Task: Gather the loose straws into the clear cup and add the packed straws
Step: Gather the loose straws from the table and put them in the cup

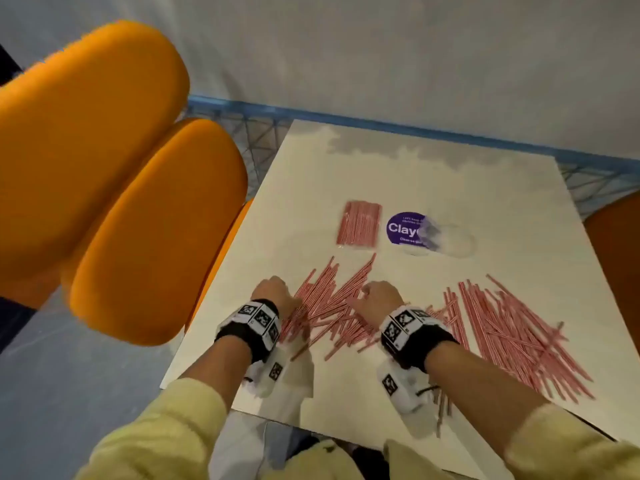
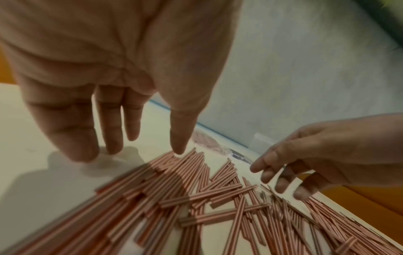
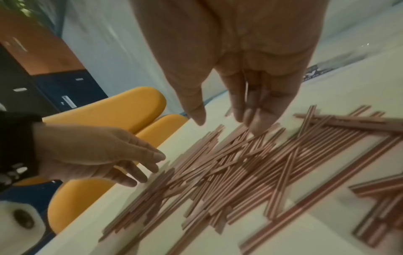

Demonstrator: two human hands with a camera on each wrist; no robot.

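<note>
Loose red-and-white striped straws lie in two heaps on the white table point(image 1: 398, 168): one heap point(image 1: 332, 306) between my hands, another point(image 1: 519, 337) to the right. My left hand point(image 1: 275, 291) is at the left side of the middle heap, fingers straight, thumb tip touching straw ends point(image 2: 185, 160). At the heap's right side my right hand point(image 1: 377, 297) has straight fingertips point(image 3: 256, 126) touching the straws point(image 3: 240, 163). Neither hand holds anything. The packed straws point(image 1: 358, 223) lie flat farther back. The clear cup point(image 1: 448, 239) is to their right; whether it stands upright I cannot tell.
A round purple sticker point(image 1: 401, 228) lies on the table, partly under the cup. Two orange chair backs point(image 1: 114, 188) stand close to the table's left edge, and another orange seat point(image 1: 616, 258) is at the right. A blue frame point(image 1: 346, 117) runs behind the table.
</note>
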